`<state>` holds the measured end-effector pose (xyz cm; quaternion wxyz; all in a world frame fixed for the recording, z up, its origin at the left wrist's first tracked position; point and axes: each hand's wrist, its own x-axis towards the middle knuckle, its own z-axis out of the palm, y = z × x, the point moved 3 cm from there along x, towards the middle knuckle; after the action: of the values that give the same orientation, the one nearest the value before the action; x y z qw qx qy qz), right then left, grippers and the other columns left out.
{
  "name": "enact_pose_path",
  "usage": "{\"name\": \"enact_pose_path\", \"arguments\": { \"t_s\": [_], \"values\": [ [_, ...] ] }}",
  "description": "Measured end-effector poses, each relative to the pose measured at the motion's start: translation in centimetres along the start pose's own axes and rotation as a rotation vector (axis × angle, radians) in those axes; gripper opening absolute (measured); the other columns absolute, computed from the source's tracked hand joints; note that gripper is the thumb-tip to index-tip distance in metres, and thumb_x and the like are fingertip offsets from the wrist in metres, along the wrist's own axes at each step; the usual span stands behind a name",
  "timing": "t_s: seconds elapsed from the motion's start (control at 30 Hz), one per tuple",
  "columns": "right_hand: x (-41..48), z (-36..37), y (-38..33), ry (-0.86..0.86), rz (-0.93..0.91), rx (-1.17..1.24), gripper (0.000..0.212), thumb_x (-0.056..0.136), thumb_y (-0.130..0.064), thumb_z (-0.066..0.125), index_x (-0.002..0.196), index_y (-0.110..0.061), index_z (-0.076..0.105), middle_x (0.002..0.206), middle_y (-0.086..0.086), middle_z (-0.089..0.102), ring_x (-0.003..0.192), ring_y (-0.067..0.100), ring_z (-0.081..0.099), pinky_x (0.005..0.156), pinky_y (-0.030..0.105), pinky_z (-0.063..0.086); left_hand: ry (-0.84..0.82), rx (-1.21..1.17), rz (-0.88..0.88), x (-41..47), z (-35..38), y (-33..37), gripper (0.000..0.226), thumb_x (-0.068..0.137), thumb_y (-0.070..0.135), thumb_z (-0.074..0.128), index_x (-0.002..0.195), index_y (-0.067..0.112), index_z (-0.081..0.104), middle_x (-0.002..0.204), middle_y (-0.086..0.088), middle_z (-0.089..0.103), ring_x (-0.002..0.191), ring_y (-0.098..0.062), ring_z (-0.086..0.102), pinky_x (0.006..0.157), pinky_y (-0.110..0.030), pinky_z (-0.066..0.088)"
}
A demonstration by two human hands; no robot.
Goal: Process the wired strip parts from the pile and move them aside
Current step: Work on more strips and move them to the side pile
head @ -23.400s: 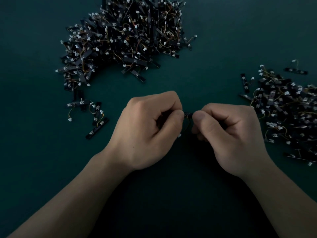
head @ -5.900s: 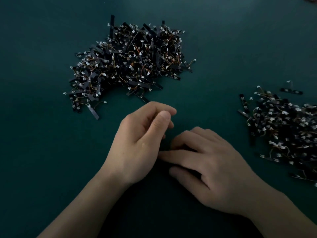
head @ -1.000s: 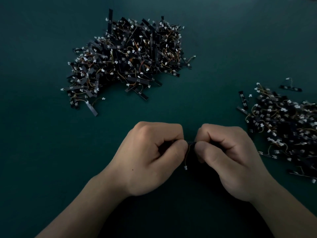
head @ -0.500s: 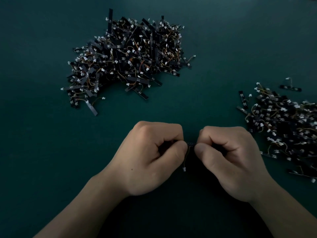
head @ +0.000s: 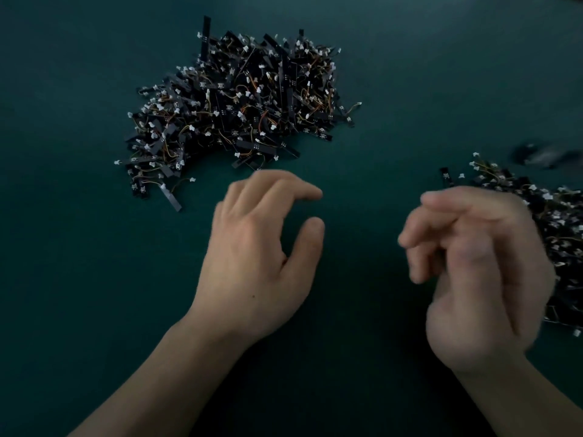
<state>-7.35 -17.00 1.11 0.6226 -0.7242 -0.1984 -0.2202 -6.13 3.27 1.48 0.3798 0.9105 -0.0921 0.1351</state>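
Where the pile tangles, black strips, white plugs

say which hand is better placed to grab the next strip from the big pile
Likely left hand: open, empty, fingertips close to the big pile; right hand is by the side pile.

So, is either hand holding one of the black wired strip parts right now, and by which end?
Left hand: nothing, it hangs relaxed and open. Right hand: motion-blurred; nothing shows in it, but cannot tell for sure.
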Motion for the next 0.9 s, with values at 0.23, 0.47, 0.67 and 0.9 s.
{"name": "enact_pose_path", "arguments": {
  "t_s": [0.23,0.47,0.67,0.9],
  "values": [
    [0.4,0.8,0.8,-0.209,0.137,-0.146,0.033,0.107,-0.02,0.047,0.087,-0.018,0.073,0.078,-0.011,0.065,0.066,0.014,0.064,0.061,0.023,0.044,-0.293,0.518,-0.182,0.5,1.0,-1.7,0.081,0.098,0.066,0.017,0.168,0.026,0.005,0.176,-0.001,-0.013,0.161,-0.017,-0.02,0.128,-0.045,-0.013],
    [0.5,0.9,0.7,-0.218,0.185,-0.164,0.034,0.105,-0.024,0.047,0.083,-0.018,0.073,0.073,-0.011,0.064,0.061,0.017,0.062,0.057,0.023,0.043,-0.157,0.414,-0.181,0.3,0.7,-1.4,0.064,0.097,0.059,0.038,0.151,0.025,0.043,0.151,0.006,0.04,0.144,-0.018,0.03,0.116,-0.039,0.019],
    [0.6,1.1,0.9,-0.231,0.234,-0.17,0.034,0.105,-0.027,0.049,0.084,-0.018,0.074,0.072,-0.009,0.066,0.063,0.015,0.064,0.06,0.017,0.042,-0.208,0.49,-0.17,2.5,1.8,-2.0,0.085,0.1,0.061,0.034,0.167,0.02,0.002,0.173,-0.004,-0.024,0.16,-0.023,-0.023,0.127,-0.048,-0.009],
    [0.8,1.2,0.7,-0.25,0.242,-0.189,0.034,0.105,-0.029,0.05,0.084,-0.019,0.074,0.07,-0.007,0.065,0.06,0.018,0.063,0.057,0.019,0.044,-0.228,0.437,-0.054,1.6,1.7,-0.9,0.06,0.104,0.048,0.041,0.153,0.014,0.045,0.163,-0.004,0.038,0.156,-0.024,0.026,0.126,-0.044,0.026]
  ]
}}
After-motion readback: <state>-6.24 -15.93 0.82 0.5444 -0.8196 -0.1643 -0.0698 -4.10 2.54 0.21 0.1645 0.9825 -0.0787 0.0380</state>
